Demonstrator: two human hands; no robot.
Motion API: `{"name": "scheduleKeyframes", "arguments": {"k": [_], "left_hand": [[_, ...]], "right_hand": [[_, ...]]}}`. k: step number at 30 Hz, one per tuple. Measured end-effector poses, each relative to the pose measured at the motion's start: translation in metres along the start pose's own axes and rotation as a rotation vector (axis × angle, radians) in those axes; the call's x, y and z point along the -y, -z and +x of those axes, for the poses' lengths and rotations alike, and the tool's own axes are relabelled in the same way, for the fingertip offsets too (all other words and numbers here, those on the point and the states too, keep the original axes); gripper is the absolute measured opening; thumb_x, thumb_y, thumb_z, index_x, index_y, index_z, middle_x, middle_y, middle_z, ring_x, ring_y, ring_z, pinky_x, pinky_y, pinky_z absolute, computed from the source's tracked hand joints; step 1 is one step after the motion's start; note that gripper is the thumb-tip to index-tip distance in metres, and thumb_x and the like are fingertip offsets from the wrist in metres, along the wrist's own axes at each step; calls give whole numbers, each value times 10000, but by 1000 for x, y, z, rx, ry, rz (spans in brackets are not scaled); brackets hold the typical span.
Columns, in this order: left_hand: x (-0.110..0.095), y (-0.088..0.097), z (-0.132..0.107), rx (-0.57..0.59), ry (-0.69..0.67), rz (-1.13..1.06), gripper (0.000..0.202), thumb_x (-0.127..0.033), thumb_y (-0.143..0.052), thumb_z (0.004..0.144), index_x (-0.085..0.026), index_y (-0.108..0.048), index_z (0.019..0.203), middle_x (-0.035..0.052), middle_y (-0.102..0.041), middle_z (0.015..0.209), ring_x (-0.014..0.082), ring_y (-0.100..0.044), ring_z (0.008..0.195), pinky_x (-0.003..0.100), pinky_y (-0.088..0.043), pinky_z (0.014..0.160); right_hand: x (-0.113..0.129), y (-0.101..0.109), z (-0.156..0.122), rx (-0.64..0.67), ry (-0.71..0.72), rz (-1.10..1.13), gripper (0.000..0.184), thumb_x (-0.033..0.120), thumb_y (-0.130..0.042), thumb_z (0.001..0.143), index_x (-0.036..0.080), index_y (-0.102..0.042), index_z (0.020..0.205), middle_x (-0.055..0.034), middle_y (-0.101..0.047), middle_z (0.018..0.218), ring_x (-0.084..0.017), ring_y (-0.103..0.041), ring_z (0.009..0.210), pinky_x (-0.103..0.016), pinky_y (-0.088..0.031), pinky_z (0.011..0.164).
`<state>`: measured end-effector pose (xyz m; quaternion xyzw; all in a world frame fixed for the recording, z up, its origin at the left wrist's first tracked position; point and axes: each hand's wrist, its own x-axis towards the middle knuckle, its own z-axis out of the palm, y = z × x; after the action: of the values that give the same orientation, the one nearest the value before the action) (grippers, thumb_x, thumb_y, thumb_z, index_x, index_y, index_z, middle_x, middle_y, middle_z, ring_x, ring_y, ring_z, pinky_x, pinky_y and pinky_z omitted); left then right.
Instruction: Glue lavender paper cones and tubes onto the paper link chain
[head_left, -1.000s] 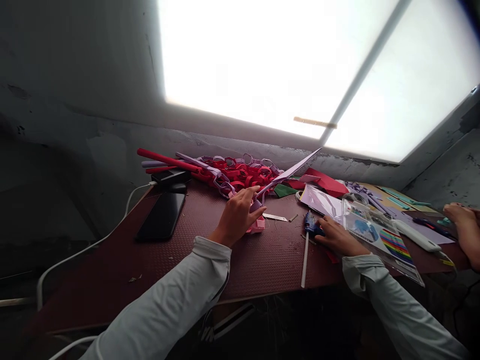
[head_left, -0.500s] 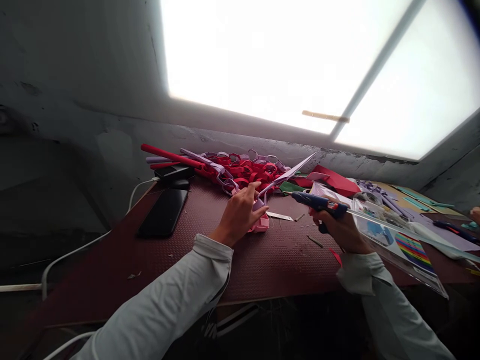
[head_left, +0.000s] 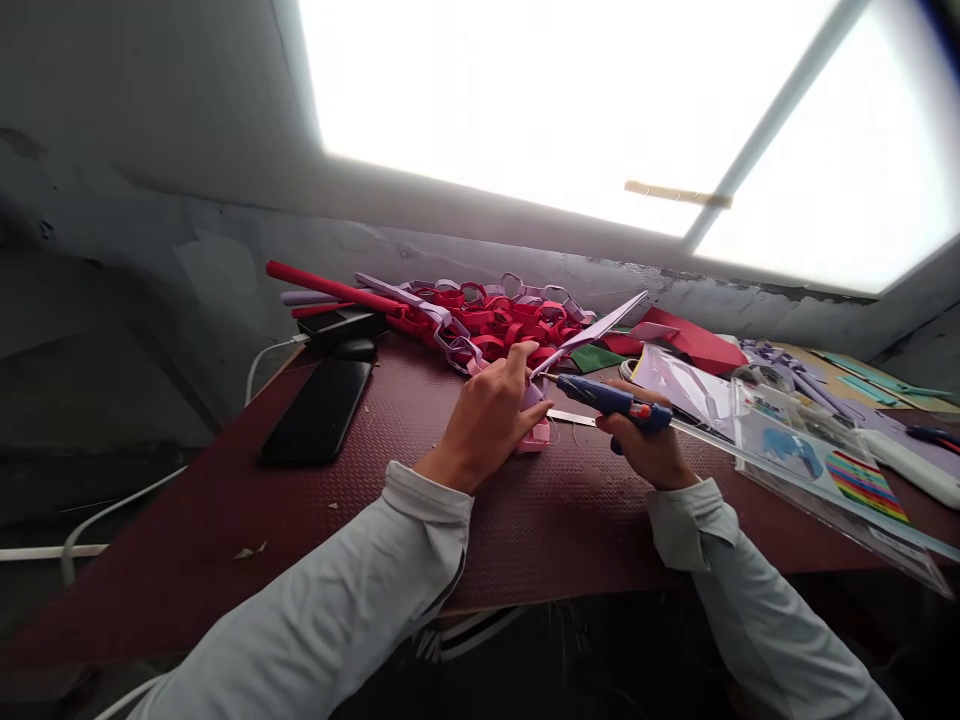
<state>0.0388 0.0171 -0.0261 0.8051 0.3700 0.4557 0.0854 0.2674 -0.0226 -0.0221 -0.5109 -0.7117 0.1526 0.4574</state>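
My left hand (head_left: 491,415) is closed on a lilac paper strip (head_left: 592,332), whose long free end slants up to the right. Pink paper links (head_left: 535,437) lie just beneath its fingers. My right hand (head_left: 646,440) grips a blue glue gun (head_left: 611,400) with a long clear glue stick (head_left: 735,450) out of its back. The gun's nozzle is close to the strip by my left fingers; whether it touches I cannot tell. Behind, red and lilac chain links (head_left: 495,325) are heaped against the wall.
A black phone (head_left: 319,410) lies at the left, with a white cable (head_left: 259,365) near it. Rolled red paper (head_left: 322,283) reaches out at the back left. On the right are red paper (head_left: 694,340), a clear plastic package (head_left: 817,460) and a metal strip (head_left: 571,418).
My right hand has moved the glue gun left, bringing its nozzle up to the lilac strip. My left hand keeps its hold. The view has shifted slightly.
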Motion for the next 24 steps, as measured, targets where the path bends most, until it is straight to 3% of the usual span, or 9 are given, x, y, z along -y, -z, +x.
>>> {"name": "scheduleKeyframes", "arguments": {"k": [6,24], "left_hand": [[1,0,0,-7,-4,-7,713,-204,-851,802,-197,-430,1377,55,-714,1010,225,-710,914,339,-548,828],[-1,2,-1,-13,-53,25,685,-196,-838,815,-206,-437,1371,62,-697,1029,215,-695,912,339,-554,835]], "right_hand": [[0,-1,1,-32,-21,27,175,226,-623,760,235,-468,679,42,-403,608,-135,-346,559,-309,-291,527],[9,0,3,-77,241,-243,313,173,-612,754,249,-332,637,47,-378,599,-127,-318,548,-313,-259,558]]}}
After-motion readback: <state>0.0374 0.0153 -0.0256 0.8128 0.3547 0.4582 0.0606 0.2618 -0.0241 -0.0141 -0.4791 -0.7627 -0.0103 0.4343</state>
